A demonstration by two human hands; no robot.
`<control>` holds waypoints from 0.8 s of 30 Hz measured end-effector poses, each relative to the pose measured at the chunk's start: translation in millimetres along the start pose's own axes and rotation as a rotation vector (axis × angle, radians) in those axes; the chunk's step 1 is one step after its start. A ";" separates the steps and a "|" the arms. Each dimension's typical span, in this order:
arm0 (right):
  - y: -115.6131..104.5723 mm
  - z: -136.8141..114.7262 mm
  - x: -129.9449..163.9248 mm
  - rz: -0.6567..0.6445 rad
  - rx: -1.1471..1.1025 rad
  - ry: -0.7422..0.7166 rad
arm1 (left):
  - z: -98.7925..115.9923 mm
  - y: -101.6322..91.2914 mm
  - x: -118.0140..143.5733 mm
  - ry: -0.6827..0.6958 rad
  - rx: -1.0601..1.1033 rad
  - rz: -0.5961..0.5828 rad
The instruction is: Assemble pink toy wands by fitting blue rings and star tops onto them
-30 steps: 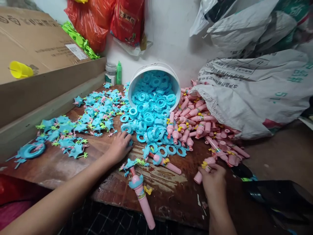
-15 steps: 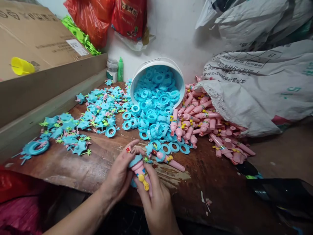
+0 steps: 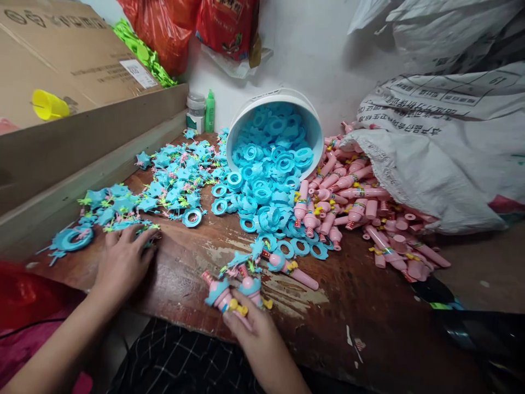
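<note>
My right hand (image 3: 256, 331) is closed around a pink plastic toy (image 3: 223, 298) with a blue scalloped ring, a yellow clip and a striped red tip. A second pink toy (image 3: 250, 287) with a blue ring is right beside it, and I cannot tell whether it is held too. My left hand (image 3: 125, 262) reaches down onto the blue star pieces (image 3: 123, 205) at the left, its fingers spread over the nearest ones. Another pink toy with a ring (image 3: 295, 271) lies on the table, its tip next to small blue and green pieces.
A white bucket (image 3: 318, 128) lies on its side, spilling blue rings (image 3: 262, 189) onto the brown table (image 3: 180, 273). Pink toy bodies (image 3: 356, 191) pour from a white woven sack (image 3: 443, 175) at right. A wooden board (image 3: 102, 131) edges the left side, with a cardboard box (image 3: 65, 49) behind.
My left hand has let go of the pink toy and moved left to the star pieces. My right hand keeps hold of the toy, whose striped tip now shows. The view has shifted slightly.
</note>
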State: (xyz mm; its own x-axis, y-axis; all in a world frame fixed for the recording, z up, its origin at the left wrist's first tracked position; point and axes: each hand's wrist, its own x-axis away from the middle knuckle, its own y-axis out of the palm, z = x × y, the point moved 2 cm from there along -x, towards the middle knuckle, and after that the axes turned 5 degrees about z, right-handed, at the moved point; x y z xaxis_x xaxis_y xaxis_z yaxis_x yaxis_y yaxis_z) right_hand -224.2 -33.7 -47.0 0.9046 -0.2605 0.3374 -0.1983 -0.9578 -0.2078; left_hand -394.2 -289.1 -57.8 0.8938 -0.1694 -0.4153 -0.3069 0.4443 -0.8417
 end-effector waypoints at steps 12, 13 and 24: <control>-34.9 -18.0 5.0 0.116 0.140 -0.006 | 107.6 22.0 28.8 0.124 0.738 -0.183; -36.0 -17.7 7.9 0.115 0.198 -0.011 | 112.4 27.4 33.0 0.148 0.755 -0.290; -51.3 -5.4 16.9 0.102 0.343 -0.132 | 111.2 28.6 36.1 0.010 0.895 -0.612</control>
State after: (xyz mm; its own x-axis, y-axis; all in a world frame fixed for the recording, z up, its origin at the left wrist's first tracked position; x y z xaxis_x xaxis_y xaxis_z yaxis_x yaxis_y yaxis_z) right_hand -200.8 10.4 -25.7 0.9321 -0.3130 0.1822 -0.1723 -0.8257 -0.5371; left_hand -334.3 -184.7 -58.5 0.8101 -0.5861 -0.0169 0.5438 0.7618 -0.3520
